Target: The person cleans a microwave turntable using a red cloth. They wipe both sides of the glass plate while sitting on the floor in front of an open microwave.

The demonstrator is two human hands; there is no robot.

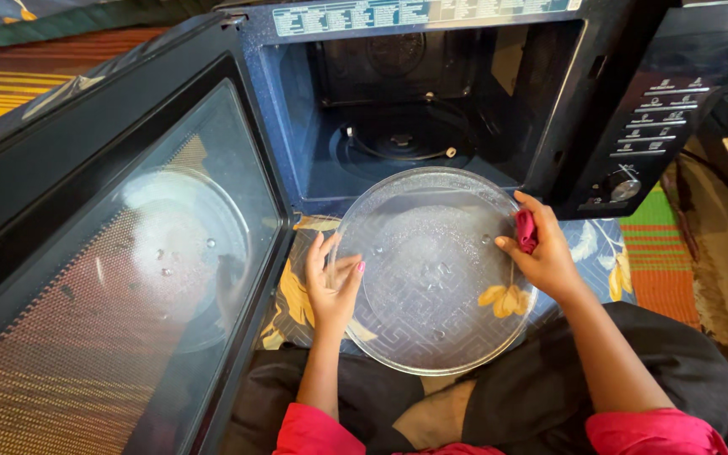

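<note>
A round clear glass turntable plate [431, 278] is held in front of an open black microwave [431, 101], just outside its cavity. My left hand [332, 282] supports the plate's left rim, fingers spread under and against the glass. At the right rim, my right hand [541, 253] grips the plate and also holds a small red cloth [526, 230] bunched against the edge. Water drops dot the glass. Inside the cavity the roller ring and centre hub [402, 139] are bare.
The microwave door [120, 253] stands swung open at the left, reflecting the plate. The control panel with buttons and a knob [625, 181] is at the right. A blue floral cloth [297, 295] and striped mat [659, 253] lie underneath; my dark-clothed knees are below.
</note>
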